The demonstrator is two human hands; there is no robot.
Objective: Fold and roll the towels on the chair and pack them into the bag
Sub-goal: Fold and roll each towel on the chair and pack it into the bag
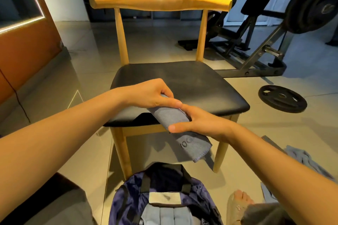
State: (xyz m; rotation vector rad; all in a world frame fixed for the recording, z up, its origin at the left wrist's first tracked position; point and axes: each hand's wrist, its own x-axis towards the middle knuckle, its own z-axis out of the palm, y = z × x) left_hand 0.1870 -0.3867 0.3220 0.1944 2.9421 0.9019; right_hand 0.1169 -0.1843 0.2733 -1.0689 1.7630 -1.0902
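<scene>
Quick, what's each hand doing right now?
Left hand: grips the far end of the grey towel.
Right hand: holds the same towel around its middle.

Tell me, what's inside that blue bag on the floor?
Inside the bag, several pale blue-grey towels sit side by side. Whatever lies beneath them is covered, and the bag's lower part runs out of the picture.

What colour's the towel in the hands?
Plain grey-blue towel, with a small stitched mark near its hanging end. Head view, the only one.
</scene>
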